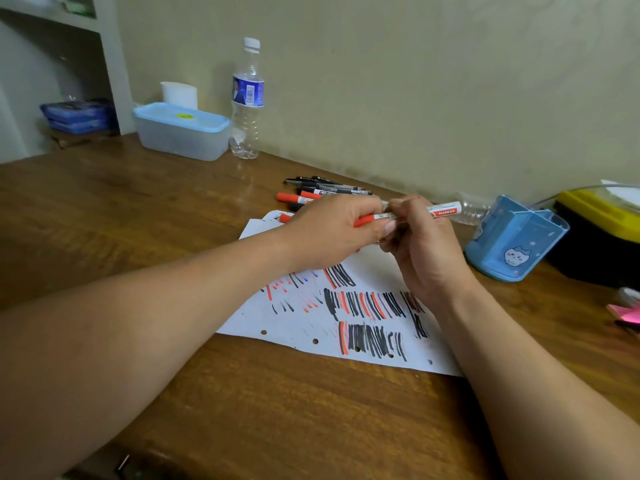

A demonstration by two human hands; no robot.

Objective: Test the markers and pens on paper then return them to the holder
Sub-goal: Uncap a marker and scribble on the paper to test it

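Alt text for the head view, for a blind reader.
The left hand and right hand grip a red marker above paper covered in red and black test strokes. More pens lie on the wooden table behind; a blue holder stands at right.

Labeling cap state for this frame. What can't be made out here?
Head view, red marker: cap joint and tip hidden inside the left hand and right hand gripping it.
Head view, pen pile: count unclear, partly behind the left hand.
Head view, holder: bottom hidden by its own wall.
Head view, pink item: cut off by the right edge.
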